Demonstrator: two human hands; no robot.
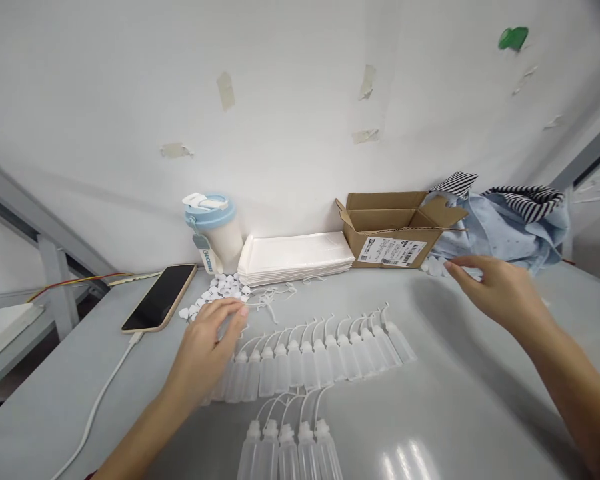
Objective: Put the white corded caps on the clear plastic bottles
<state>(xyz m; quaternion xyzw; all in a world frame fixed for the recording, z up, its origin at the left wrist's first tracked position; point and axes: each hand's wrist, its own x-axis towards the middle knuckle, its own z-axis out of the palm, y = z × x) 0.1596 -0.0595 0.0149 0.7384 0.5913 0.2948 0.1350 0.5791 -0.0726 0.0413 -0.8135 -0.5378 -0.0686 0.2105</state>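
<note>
White caps (225, 285) lie near the bent left hand (207, 339).

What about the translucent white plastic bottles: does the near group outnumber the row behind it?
No, the near group shows five bottles, while the longer row behind it shows more than ten.

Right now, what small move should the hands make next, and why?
Probably the right hand should pinch one of the small white pieces beside the cardboard box: it reaches right up to them, and no firm grip is visible.
</note>
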